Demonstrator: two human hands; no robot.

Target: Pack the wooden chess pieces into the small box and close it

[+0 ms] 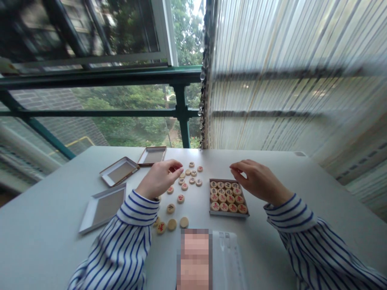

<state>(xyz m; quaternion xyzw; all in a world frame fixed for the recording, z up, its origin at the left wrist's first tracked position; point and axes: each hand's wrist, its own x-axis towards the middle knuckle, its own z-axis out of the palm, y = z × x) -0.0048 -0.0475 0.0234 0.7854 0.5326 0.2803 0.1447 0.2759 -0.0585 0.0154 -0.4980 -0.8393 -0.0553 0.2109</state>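
Observation:
My left hand (159, 178) hovers over several loose round wooden game discs (191, 177) with red and black characters, its fingers pinched around something small I cannot make out. A small box (229, 214) filled with rows of the same discs sits to the right of them. My right hand (256, 179) is held just above the box's far right corner, fingers curled and nothing visible in them. More discs (171, 223) lie nearer to me by my left sleeve.
Three shallow box lids or trays lie at the left: one (102, 206) near, one (119, 170) further, one (152, 155) at the back. A white plastic tray (228, 257) sits at the front edge. A window and blinds stand behind the grey table (302, 189).

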